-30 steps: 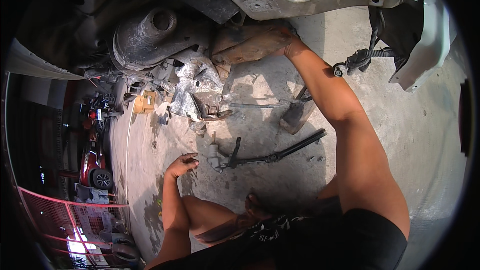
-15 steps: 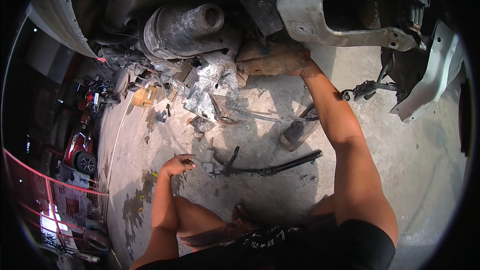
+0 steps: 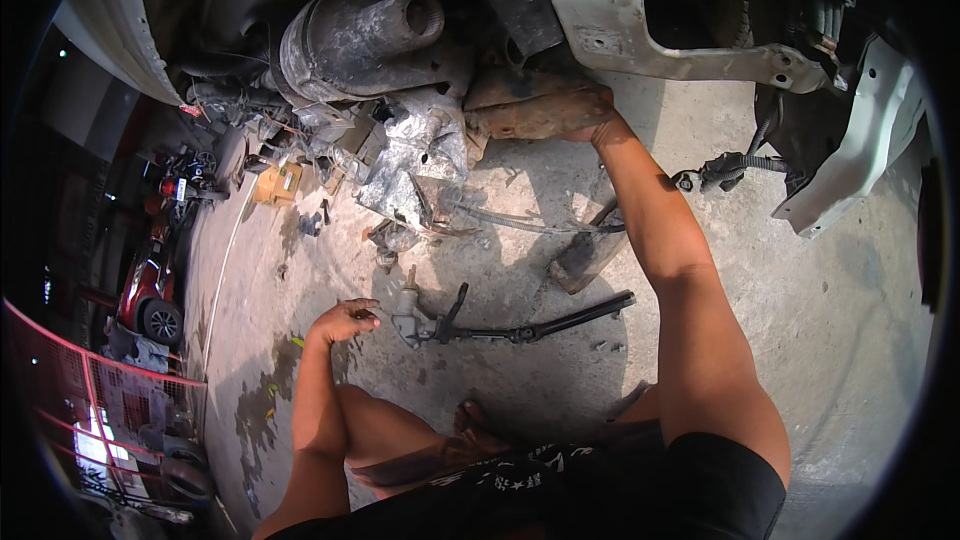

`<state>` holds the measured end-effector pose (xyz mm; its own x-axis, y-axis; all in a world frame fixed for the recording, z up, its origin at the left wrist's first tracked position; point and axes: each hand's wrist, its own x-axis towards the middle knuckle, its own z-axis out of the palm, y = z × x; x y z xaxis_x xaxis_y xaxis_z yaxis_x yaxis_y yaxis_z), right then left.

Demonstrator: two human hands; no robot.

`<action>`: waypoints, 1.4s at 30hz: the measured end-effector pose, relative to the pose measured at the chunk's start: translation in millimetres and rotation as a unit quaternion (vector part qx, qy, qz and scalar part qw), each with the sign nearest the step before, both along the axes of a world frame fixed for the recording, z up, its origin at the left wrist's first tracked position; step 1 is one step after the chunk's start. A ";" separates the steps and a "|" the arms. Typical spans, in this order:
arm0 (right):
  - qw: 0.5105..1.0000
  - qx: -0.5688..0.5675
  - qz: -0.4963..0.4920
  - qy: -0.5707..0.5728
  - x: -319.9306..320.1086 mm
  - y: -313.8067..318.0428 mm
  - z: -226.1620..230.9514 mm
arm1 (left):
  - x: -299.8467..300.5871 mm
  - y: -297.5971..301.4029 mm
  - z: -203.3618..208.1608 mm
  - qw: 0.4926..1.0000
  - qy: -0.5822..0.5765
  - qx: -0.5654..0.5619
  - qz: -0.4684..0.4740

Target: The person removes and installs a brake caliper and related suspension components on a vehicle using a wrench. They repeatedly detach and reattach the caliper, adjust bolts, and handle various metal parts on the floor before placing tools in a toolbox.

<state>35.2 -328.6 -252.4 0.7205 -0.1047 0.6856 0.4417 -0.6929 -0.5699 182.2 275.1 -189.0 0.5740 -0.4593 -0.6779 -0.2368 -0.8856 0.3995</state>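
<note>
My right hand (image 3: pixel 592 128) reaches far forward and grips the right end of a long, brown, dirt-coated part (image 3: pixel 530 118) beneath the vehicle. Some of its fingers are hidden behind that end. Over the concrete, my left hand (image 3: pixel 345 321) is open, fingers loosely stretched and nothing in them. Just right of its fingertips lies a steering gear piece or similar grey metal casting (image 3: pixel 408 320) with a black jointed shaft (image 3: pixel 540 328) running off to the right. Left of the brown part hangs a crumpled silvery heat shield (image 3: pixel 412 155).
A grey cone-shaped housing (image 3: pixel 365 40) and a pale metal bracket (image 3: pixel 655 55) hang overhead. A wood-like block (image 3: pixel 588 258) rests on the floor beside my right forearm. Further left are a cardboard box (image 3: pixel 278 184), a red mesh barrier (image 3: pixel 115 370) and a red car (image 3: pixel 150 285).
The whole view has shifted slightly, with things sitting a little further left and up. My right hand stays at the brown part's end; my left hand remains open near the grey casting.
</note>
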 end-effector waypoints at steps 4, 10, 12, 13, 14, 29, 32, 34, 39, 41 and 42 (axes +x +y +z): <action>1.000 -0.009 -0.006 -0.010 2.9 -1.1 -3.3 | 2.9 0.8 -3.5 1.000 -0.003 0.001 0.002; 1.000 -0.017 -0.012 -0.018 0.2 -4.3 -6.1 | 2.8 0.2 -5.2 1.000 -0.002 0.000 0.000; 0.999 -0.020 -0.013 -0.022 0.8 -4.4 -5.9 | 3.6 1.5 -5.7 1.000 -0.004 -0.003 -0.011; 0.999 -0.023 -0.014 -0.026 2.9 -1.6 -6.5 | 3.7 4.5 -5.0 1.000 -0.006 -0.003 -0.014; 0.999 -0.032 -0.018 -0.023 4.1 0.0 -6.8 | 3.0 8.2 -4.5 1.000 -0.006 -0.002 -0.005; 0.922 0.369 0.085 0.085 -28.5 -24.5 7.4 | -28.2 -0.5 13.9 0.996 -0.017 0.039 -0.078; 0.879 0.471 0.042 0.057 -57.8 -42.2 31.0 | -34.1 3.5 19.3 0.989 -0.030 0.043 -0.141; 0.938 0.338 -0.072 0.004 -65.4 -48.3 45.1 | -37.0 -1.6 22.5 0.986 -0.031 0.023 -0.159; 0.940 -0.018 -0.338 -0.029 -75.8 42.8 140.8 | -51.6 -9.5 51.5 0.990 -0.056 -0.064 -0.113; 0.941 -0.037 -0.320 -0.099 -66.3 66.4 171.3 | -57.5 -22.3 59.5 0.983 -0.064 -0.109 -0.134; 0.942 -0.033 -0.302 -0.140 -55.0 74.9 179.4 | -61.5 -27.1 64.3 0.977 -0.073 -0.120 -0.159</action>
<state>-19.8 -253.8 -73.0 0.3323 -0.3885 0.8594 0.0812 -0.8960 -0.4365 120.7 248.1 -124.7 0.4599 -0.7658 -0.4495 -0.5547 -0.6430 0.5280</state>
